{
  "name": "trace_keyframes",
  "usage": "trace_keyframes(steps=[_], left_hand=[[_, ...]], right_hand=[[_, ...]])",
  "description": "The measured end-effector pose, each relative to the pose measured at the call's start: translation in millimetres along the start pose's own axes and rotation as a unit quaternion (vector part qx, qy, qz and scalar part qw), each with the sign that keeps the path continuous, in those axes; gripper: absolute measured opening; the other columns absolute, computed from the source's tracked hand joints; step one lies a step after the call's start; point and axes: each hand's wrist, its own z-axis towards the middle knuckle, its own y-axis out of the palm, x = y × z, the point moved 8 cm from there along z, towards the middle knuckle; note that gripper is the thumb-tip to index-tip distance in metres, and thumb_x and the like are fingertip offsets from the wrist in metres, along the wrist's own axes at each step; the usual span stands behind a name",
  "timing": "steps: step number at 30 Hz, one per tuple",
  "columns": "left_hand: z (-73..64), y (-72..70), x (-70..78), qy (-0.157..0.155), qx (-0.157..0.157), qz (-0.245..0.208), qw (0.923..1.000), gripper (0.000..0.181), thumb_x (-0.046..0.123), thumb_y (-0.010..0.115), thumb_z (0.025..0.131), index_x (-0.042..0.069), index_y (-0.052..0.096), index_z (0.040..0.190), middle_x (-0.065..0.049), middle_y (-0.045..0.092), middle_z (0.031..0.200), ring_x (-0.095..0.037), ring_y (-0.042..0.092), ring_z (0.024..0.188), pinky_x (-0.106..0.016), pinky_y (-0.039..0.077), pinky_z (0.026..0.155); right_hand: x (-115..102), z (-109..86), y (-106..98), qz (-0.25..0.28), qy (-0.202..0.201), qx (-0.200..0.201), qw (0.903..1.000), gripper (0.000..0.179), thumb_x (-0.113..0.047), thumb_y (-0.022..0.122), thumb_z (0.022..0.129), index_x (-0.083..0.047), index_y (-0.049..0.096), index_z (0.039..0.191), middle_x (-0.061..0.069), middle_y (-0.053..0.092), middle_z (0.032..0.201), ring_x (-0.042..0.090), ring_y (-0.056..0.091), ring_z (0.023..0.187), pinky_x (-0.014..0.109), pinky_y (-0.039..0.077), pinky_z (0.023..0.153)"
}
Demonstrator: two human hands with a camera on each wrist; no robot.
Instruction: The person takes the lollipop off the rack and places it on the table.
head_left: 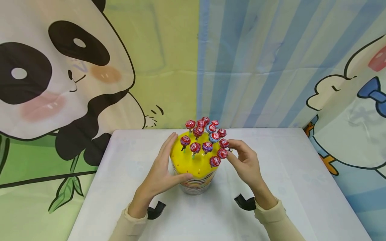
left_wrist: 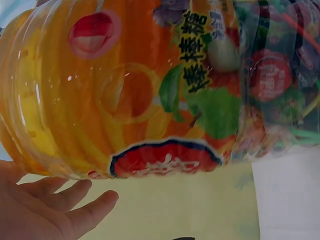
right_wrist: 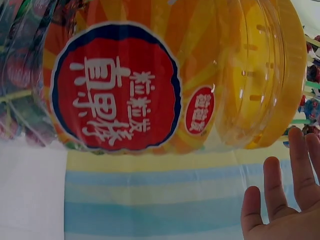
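A clear plastic jar (head_left: 196,187) of lollipops stands upright, its yellow lid (head_left: 193,165) studded with several lollipops on sticks. Fruit pictures and a red label (right_wrist: 117,87) decorate its side. My left hand (head_left: 161,170) rests against the left of the lid, fingers straight along the far side and thumb along the front rim. At the lid's right edge, the thumb and forefinger of my right hand (head_left: 245,164) pinch a red-wrapped lollipop (head_left: 222,153). Its stick is hidden. Only the other fingers of that hand show in the right wrist view.
The jar stands on a white table (head_left: 280,167). Behind it hangs a cloth backdrop (head_left: 256,67) with a cartoon panda and blue stripes. More wrapped lollipops (left_wrist: 280,75) lie inside the jar. A black strap end (head_left: 245,202) sticks out by each wrist.
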Motion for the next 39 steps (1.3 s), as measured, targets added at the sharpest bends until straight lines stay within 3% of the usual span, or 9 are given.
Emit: trace_keyframes(steps=[9, 16, 28, 35, 39], left_hand=[[1.1, 10.7, -4.4, -0.019, -0.002, -0.03, 0.9994, 0.117, 0.045, 0.088, 0.074, 0.023, 0.015, 0.162, 0.006, 0.009, 0.167, -0.017, 0.014, 0.15, -0.061, 0.023, 0.114], [-2.6, 12.3, -8.2, -0.031, 0.006, -0.054, 0.998, 0.114, 0.044, 0.088, 0.075, 0.031, 0.015, 0.161, 0.008, 0.01, 0.166, -0.015, 0.014, 0.15, -0.061, 0.021, 0.115], [-4.1, 12.8, -8.8, -0.042, 0.013, -0.06, 0.9973, 0.111, 0.048, 0.085, 0.076, 0.03, 0.017, 0.161, 0.009, 0.011, 0.166, -0.016, 0.016, 0.15, -0.061, 0.022, 0.114], [-3.6, 12.2, -7.9, -0.038, 0.013, -0.056, 0.9976, 0.11, 0.048, 0.085, 0.076, 0.037, 0.016, 0.16, 0.011, 0.012, 0.166, -0.015, 0.016, 0.15, -0.061, 0.022, 0.114], [-3.7, 12.2, -8.1, -0.036, 0.013, -0.059, 0.9975, 0.109, 0.046, 0.085, 0.076, 0.035, 0.017, 0.16, 0.01, 0.012, 0.165, -0.016, 0.017, 0.149, -0.062, 0.022, 0.114]], right_hand=[[1, 2.0, 7, 0.026, -0.008, 0.007, 0.9996, 0.02, 0.007, 0.063, 0.094, 0.014, 0.062, 0.113, 0.008, 0.068, 0.111, 0.023, 0.059, 0.105, 0.032, 0.048, 0.1], [1, 2.2, 8, 0.036, -0.011, 0.026, 0.9989, 0.022, 0.016, 0.06, 0.091, 0.013, 0.064, 0.113, 0.008, 0.069, 0.109, 0.022, 0.06, 0.103, 0.033, 0.047, 0.1], [-1, 3.1, 3, 0.033, -0.006, 0.088, 0.9956, 0.016, 0.012, 0.062, 0.092, 0.014, 0.066, 0.108, 0.015, 0.072, 0.099, 0.022, 0.064, 0.098, 0.037, 0.046, 0.1], [-5, 6.0, -8, 0.053, -0.001, 0.119, 0.9915, 0.017, 0.006, 0.06, 0.096, 0.013, 0.066, 0.111, 0.013, 0.071, 0.101, 0.023, 0.069, 0.095, 0.032, 0.057, 0.087], [-1, 5.2, -18, 0.068, 0.004, 0.131, 0.989, 0.018, 0.009, 0.061, 0.095, 0.014, 0.065, 0.112, 0.013, 0.071, 0.101, 0.022, 0.07, 0.092, 0.033, 0.056, 0.088]])
